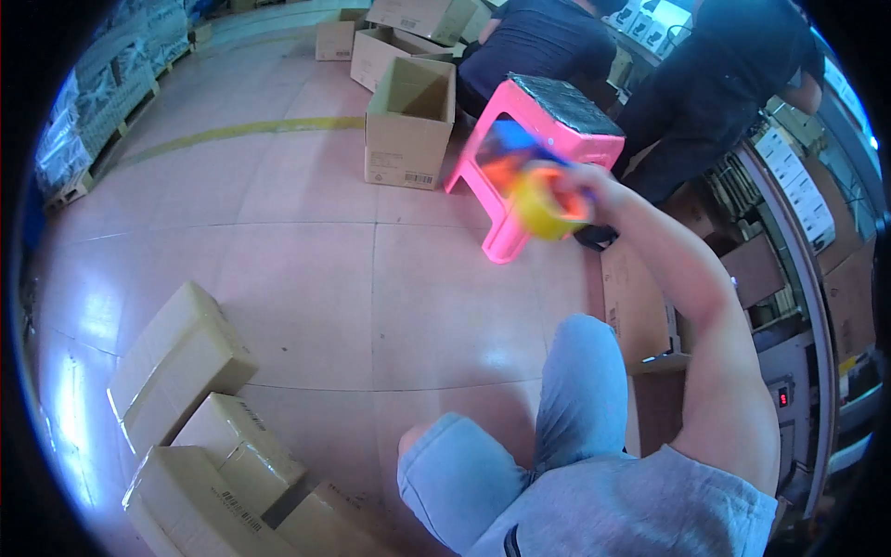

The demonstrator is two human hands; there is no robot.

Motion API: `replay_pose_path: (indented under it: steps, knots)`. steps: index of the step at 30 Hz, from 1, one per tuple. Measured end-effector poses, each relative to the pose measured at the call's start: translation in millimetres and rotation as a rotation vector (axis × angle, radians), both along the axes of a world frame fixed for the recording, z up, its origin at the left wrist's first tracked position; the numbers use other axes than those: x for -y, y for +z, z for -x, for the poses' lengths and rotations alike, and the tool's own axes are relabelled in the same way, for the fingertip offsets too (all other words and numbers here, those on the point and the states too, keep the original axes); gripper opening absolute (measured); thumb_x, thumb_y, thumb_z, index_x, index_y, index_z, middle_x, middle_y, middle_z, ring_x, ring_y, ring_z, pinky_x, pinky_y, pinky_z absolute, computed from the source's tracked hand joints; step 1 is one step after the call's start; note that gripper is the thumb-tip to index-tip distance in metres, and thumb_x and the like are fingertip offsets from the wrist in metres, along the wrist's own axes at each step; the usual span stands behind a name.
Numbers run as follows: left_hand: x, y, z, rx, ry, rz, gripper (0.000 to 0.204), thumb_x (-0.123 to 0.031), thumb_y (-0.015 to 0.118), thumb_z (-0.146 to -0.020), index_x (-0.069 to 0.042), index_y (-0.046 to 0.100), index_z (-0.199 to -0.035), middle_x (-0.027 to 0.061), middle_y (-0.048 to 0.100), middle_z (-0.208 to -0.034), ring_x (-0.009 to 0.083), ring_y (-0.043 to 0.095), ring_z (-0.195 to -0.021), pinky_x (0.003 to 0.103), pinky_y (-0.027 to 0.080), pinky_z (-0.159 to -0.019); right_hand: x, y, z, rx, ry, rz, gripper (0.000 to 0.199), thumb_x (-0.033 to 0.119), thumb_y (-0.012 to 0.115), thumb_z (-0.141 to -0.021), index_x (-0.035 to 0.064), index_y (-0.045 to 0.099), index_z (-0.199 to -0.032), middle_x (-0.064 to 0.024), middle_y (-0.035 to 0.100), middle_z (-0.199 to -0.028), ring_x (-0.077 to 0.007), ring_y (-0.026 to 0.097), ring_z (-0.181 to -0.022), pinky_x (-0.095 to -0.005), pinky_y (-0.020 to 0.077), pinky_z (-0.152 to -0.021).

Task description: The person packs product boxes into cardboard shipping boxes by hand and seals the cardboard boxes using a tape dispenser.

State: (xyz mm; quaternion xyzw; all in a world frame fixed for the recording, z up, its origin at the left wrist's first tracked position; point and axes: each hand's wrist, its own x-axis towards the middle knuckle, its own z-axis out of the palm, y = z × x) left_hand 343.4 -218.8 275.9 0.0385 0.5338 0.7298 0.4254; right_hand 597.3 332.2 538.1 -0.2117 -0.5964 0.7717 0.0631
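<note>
My right hand (599,188) is stretched far forward, its fingers wrapped round a tape dispenser (549,206). The dispenser carries a wide yellow roll with orange and blue parts, and it is smeared by motion. Just behind it stands a pink plastic stool (506,238), its seat covered in dark material. The dispenser overlaps the stool in view; I cannot tell whether they touch. My left hand is out of the picture. An open, upright cardboard box (401,150) stands left of the stool.
Closed, taped cartons (181,367) lie at lower left. More boxes (394,51) are at the back. Two people in dark clothes, one bent over (534,56) and one standing (724,84), are beyond the stool. A metal-edged workbench (803,306) runs along the right; wrapped pallets (102,102) stand far left.
</note>
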Motion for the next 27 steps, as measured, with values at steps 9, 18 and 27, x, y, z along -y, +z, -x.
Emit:
replay_pose_path:
  steps: [9, 18, 27]
  knots:
    - [-67, -48, -15, -0.14, -0.426, 0.125, 0.056, -0.035, 0.043, -0.1, 0.0, 0.038, -0.143, 0.0201, 0.045, -0.142, 0.0282, 0.046, -0.129, 0.042, 0.039, -0.105, 1, -93, -367, -0.098, -1.316, 0.069, 0.055, 0.024, 0.056, -0.076, 0.0104, 0.052, -0.13, -0.0093, 0.06, -0.122, -0.0251, 0.056, -0.112, -0.0401, 0.0424, -0.094]
    - [-193, -36, -21, -0.483, -0.589, 0.187, 0.05, -0.028, 0.043, -0.101, 0.0, 0.04, -0.142, 0.0187, 0.05, -0.137, 0.0279, 0.053, -0.122, 0.039, 0.046, -0.1, -20, -192, -565, 0.371, -2.148, -0.525, 0.036, 0.017, 0.06, -0.079, 0.0007, 0.06, -0.111, -0.0099, 0.065, -0.103, -0.0183, 0.06, -0.087, -0.0318, 0.0469, -0.072]
    - [-553, 81, -199, -1.138, -0.779, 0.135, 0.051, -0.006, 0.063, -0.086, -0.001, 0.049, -0.135, 0.0173, 0.052, -0.137, 0.0269, 0.057, -0.118, 0.037, 0.047, -0.098, 3, -219, -566, 1.103, -1.893, -0.734, 0.047, 0.026, 0.061, -0.083, -0.0019, 0.055, -0.12, -0.0234, 0.062, -0.114, -0.0332, 0.061, -0.108, -0.0392, 0.044, -0.094]
